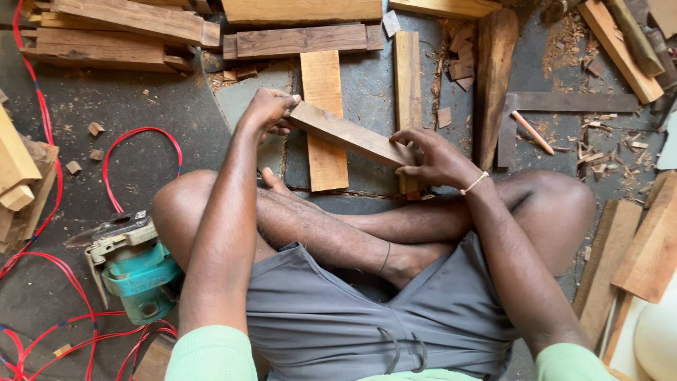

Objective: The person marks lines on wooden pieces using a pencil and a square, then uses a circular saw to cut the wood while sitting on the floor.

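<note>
I sit cross-legged on a dark floor. A short brown wooden board point(349, 134) is held between both hands, slanting down to the right above the floor. My left hand point(269, 111) grips its upper left end. My right hand point(431, 156) holds its lower right end with fingers spread over the edge. Under the board lie a light wooden plank point(323, 85) and a narrower wooden strip point(407, 77), both pointing away from me.
A teal power planer point(134, 264) with a red cable point(116, 148) rests by my left knee. Stacked planks point(120, 32) lie at the far left, boards point(638, 247) at the right. A metal square point(564, 103), a pencil point(532, 132) and wood chips are at the far right.
</note>
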